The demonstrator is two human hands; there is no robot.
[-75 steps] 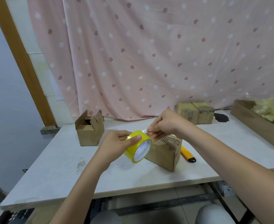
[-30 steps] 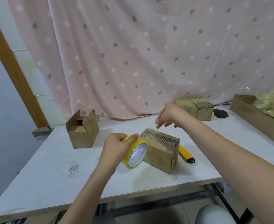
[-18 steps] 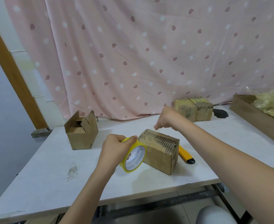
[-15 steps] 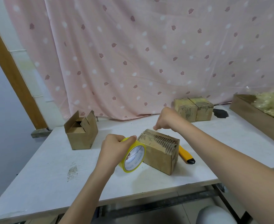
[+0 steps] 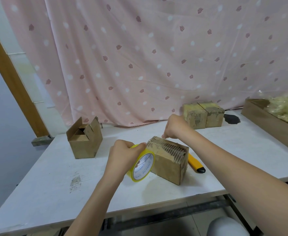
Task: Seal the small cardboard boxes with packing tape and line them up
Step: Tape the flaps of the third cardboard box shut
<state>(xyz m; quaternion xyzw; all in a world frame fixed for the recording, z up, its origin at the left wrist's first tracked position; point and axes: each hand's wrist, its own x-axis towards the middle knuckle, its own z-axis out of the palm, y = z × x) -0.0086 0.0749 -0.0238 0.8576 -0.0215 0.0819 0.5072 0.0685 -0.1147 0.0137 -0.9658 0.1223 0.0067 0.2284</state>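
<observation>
Brown cardboard box sits closed near the front edge of the white table — left hand grips a yellow tape roll against its side, right hand, fingers curled, presses its far top edge. Yellow utility knife lies just beside the box.

White tabletop with boxes, tape and a cutter

A closed cardboard box sits near the front edge at mid-width, with the yellow tape roll against its left face and a yellow utility knife just to its right. An open-flapped box stands toward the back left corner. Two sealed boxes touch side by side at the back edge, a dark patch beside them. A long cardboard tray lies along the right edge.
</observation>
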